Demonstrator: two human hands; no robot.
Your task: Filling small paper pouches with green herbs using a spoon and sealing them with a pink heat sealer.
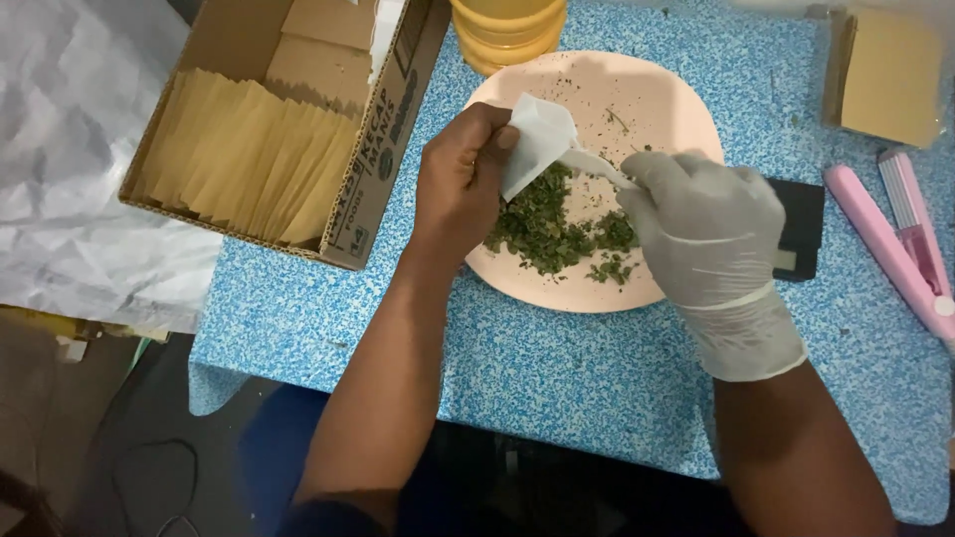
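Over the pale pink round plate (657,99) we pinched the small white paper sachet (532,144) in our bare left hand (463,184) while our gloved right hand (706,224), fingers closed on a white plastic spoon (597,164), was mid-fill, next needing more dried green leaves (547,224) scooped.

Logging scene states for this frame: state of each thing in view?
left hand: bare, holding white sachet open
right hand: gloved, holding white spoon at sachet mouth
plate: holds loose dried green leaves
cardboard box: open, packed with tan envelopes
pink sealer: open
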